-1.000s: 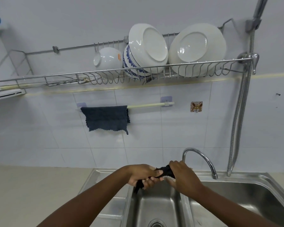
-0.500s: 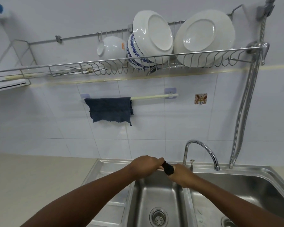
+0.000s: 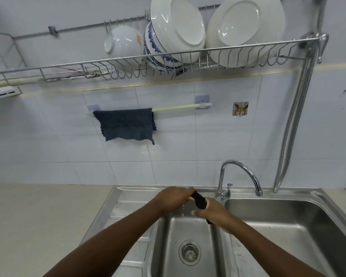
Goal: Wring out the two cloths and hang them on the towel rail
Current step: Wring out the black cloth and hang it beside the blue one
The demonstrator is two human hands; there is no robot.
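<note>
One dark blue cloth (image 3: 126,124) hangs spread over the left half of the pale towel rail (image 3: 180,107) on the tiled wall. A second dark cloth (image 3: 199,200) is twisted into a tight roll over the left sink basin (image 3: 188,246). My left hand (image 3: 174,197) grips its upper end and my right hand (image 3: 212,211) grips its lower end, with a short tail sticking out below the right hand. Most of this cloth is hidden inside my fists.
A curved tap (image 3: 238,176) stands just right of my hands, with a second basin (image 3: 284,226) beyond it. A wire dish rack (image 3: 168,60) holding white plates and bowls hangs above the rail. A metal hose (image 3: 294,124) runs down the right wall. A beige counter (image 3: 38,216) lies left.
My hands have twisted the cloth tighter, the right hand dropping lower than the left. The view has tilted down, showing the drain.
</note>
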